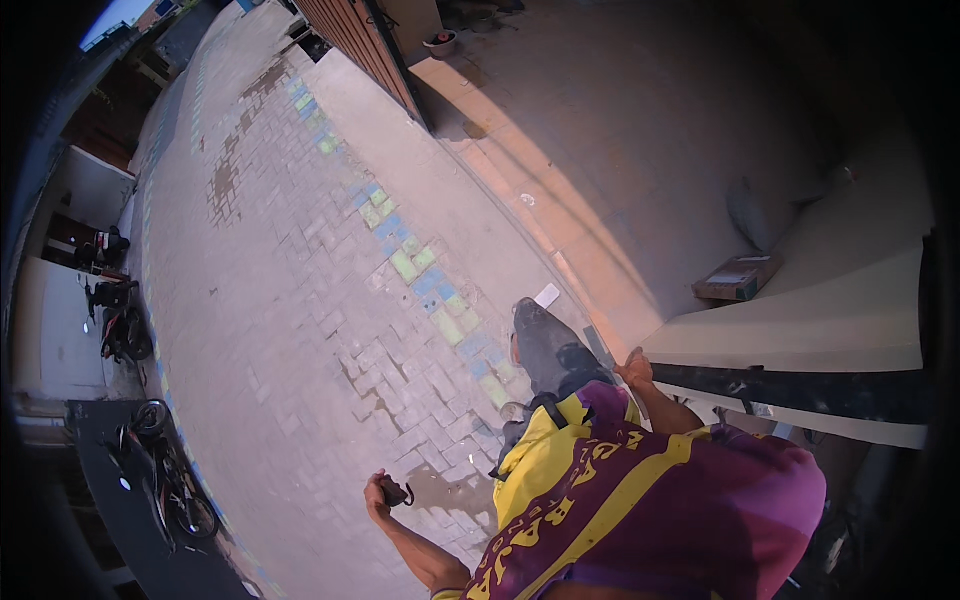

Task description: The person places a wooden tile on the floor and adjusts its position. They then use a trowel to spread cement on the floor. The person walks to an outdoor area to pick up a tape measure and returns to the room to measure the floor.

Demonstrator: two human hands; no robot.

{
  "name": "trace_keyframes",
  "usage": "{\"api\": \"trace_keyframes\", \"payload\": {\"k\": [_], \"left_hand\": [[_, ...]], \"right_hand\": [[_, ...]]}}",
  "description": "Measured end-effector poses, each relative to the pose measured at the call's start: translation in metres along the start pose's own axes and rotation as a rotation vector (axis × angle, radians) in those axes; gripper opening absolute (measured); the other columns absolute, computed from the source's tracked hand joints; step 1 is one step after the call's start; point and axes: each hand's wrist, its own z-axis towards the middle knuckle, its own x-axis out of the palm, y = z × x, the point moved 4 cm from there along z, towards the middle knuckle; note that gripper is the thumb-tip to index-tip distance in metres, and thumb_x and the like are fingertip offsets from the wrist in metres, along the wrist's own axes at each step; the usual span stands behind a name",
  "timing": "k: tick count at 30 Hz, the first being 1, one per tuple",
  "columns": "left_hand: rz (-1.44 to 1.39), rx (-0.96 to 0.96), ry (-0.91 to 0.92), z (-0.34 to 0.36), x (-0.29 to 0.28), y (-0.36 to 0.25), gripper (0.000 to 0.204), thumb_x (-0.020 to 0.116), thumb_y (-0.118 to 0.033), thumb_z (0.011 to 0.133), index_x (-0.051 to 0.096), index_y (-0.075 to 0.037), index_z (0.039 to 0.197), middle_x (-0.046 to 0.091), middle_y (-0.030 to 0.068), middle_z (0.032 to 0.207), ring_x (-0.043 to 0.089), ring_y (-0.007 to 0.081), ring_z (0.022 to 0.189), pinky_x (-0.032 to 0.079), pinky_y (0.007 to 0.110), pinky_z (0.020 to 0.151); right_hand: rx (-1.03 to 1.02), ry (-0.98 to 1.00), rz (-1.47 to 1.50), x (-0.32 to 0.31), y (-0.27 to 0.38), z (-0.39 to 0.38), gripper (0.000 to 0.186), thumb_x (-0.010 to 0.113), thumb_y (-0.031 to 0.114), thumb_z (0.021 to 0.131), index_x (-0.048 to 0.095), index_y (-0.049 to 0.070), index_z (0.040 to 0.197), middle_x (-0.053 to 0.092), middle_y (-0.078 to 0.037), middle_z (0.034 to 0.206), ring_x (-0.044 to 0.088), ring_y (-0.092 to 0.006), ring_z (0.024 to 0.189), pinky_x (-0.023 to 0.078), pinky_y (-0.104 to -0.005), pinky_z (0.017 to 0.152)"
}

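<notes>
My left hand (377, 495) hangs out over the paving at the lower middle. Its fingers are closed round a small dark object (398, 493) with a curved, hook-like end; its exact kind is too small to make out. On the other side, my right hand (635, 371) is beside the near end of a black rail (790, 390) along a beige wall or panel (840, 325). Whether its fingers touch that edge, or how far they are curled, is unclear. One leg in dark trousers (550, 345) is forward, below my yellow and maroon shirt (620, 480).
Grey block paving (300, 300) with blue and green painted blocks runs ahead. At right, a tiled floor (570, 180) lies partly in shadow, with a cardboard box (738, 278) by the wall. A brown slatted gate (365, 50) stands ahead; motorcycles (165, 480) are parked at left.
</notes>
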Motion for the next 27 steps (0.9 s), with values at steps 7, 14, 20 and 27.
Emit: {"api": "trace_keyframes", "payload": {"k": [7,14,20,27], "left_hand": [[0.320,0.181,0.149,0.083,0.216,-0.191,0.031,0.061,-0.024,0.100,0.071,-0.001,0.118,0.066,0.0059,0.088,0.067,0.0209,0.075,0.061,0.040,0.071],[0.115,0.534,0.917,0.101,0.375,-0.221,0.089,0.067,-0.074,0.084,0.073,0.007,0.119,0.074,0.0147,0.121,0.073,0.0240,0.098,0.058,0.038,0.092],[0.971,-0.341,0.282,0.170,0.477,-0.315,0.036,0.061,-0.038,0.101,0.079,-0.014,0.121,0.076,0.0041,0.112,0.069,0.0178,0.101,0.053,0.039,0.095],[1.111,-0.253,0.262,0.250,0.687,-0.489,0.037,0.060,-0.039,0.101,0.078,-0.013,0.121,0.076,0.0039,0.112,0.069,0.0191,0.100,0.054,0.040,0.093]], "right_hand": [[0.574,0.106,-0.024,0.025,-0.001,0.028,0.082,0.092,0.036,0.071,0.049,-0.002,0.129,0.070,-0.028,0.119,0.070,-0.0448,0.113,0.057,-0.0518,0.095],[0.450,0.111,0.152,-0.066,0.162,0.215,0.076,0.092,0.035,0.072,0.050,0.000,0.125,0.072,-0.026,0.112,0.072,-0.0429,0.108,0.057,-0.0503,0.093],[0.149,-0.247,0.424,-0.249,0.350,0.421,0.065,0.088,0.029,0.077,0.050,0.002,0.122,0.072,-0.024,0.109,0.073,-0.0391,0.105,0.055,-0.0463,0.089],[0.186,-0.349,0.654,-0.338,0.432,0.641,0.065,0.087,0.024,0.080,0.048,0.001,0.126,0.074,-0.019,0.106,0.075,-0.0337,0.099,0.057,-0.0418,0.088]]}}
